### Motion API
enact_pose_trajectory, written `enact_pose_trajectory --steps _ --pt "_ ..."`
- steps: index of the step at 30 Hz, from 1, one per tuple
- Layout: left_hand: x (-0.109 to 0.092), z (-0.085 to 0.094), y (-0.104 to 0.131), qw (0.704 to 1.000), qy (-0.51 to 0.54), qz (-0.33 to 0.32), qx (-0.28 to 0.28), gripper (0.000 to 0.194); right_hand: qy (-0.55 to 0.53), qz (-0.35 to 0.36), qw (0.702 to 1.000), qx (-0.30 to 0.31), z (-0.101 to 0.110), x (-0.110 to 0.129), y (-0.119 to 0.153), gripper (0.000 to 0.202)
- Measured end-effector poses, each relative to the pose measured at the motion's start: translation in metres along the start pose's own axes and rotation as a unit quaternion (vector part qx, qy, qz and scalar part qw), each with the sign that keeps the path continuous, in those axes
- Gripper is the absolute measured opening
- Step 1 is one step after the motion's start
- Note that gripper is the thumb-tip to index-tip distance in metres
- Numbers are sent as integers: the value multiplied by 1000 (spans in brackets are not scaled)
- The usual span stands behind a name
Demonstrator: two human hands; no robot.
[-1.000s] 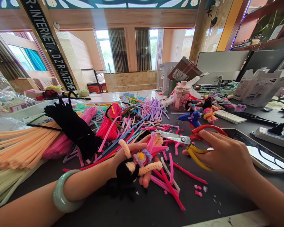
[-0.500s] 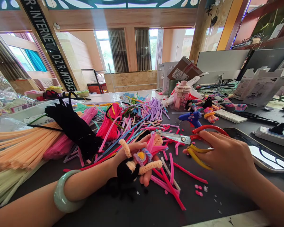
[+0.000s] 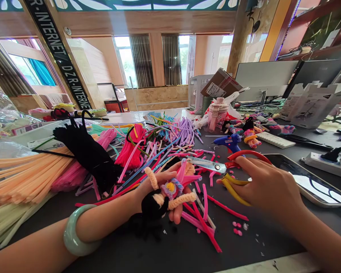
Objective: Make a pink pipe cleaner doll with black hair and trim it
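Observation:
My left hand (image 3: pixel 174 212) is closed around a pipe-cleaner doll (image 3: pixel 172 189) with a black head, cream arms, a yellow-centred flower on its chest and pink strips at its lower end. The doll lies tilted, its head toward me. In my right hand (image 3: pixel 269 180) are scissors (image 3: pixel 220 168) with one red and one yellow handle loop. Their blades point left and reach the doll's pink strips; the tips are partly hidden there, so I cannot tell whether they touch. Cut pink pipe cleaners (image 3: pixel 206 227) lie on the dark table (image 3: pixel 187 254) beneath.
Bundles of peach (image 3: pixel 31 174), black (image 3: pixel 86 159) and hot pink pipe cleaners (image 3: pixel 132 146) cover the left side. A blue glue gun (image 3: pixel 229 141) lies beyond the scissors. Behind it stands a pink bottle (image 3: pixel 216 115). At right are a tray (image 3: pixel 309 189) and a power strip (image 3: pixel 328 163).
My right hand and the scissors have shifted slightly left, toward the doll. The handles look a little closer together. My left hand keeps its hold on the doll, nearly unmoved.

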State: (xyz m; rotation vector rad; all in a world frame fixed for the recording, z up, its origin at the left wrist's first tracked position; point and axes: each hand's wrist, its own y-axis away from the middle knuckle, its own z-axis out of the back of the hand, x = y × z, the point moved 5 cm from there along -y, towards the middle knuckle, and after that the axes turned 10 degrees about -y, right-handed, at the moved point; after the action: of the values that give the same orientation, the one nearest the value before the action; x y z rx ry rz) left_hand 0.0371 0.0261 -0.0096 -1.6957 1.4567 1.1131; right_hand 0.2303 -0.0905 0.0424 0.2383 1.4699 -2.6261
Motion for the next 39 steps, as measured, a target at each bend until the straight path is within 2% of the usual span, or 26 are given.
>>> enact_pose_trajectory --steps 4,8,12,15,23,29,33,39 --pt "-2 -11 5 1000 -7 3 22 34 3 -4 1000 3 2 4 -1 36" --pt "-6 -21 10 998 -37 -20 49 35 6 -5 1000 -4 4 6 -1 33" --pt "-9 -23 10 998 -37 -32 41 33 14 -9 1000 -4 3 5 0 33" --pt "-9 -25 10 998 -31 -18 55 35 32 -4 999 -11 3 5 -1 35" --pt "-8 -18 10 998 -39 -26 29 43 52 -6 999 -14 2 4 1 43" --pt "-9 -15 10 998 -43 -33 11 45 47 -43 998 11 -1 -3 5 42" --pt "-6 -13 8 998 -39 -28 26 39 50 -19 999 -1 0 1 2 39" --pt "-4 -15 7 998 -27 -42 36 43 48 0 999 -15 6 10 -4 36"
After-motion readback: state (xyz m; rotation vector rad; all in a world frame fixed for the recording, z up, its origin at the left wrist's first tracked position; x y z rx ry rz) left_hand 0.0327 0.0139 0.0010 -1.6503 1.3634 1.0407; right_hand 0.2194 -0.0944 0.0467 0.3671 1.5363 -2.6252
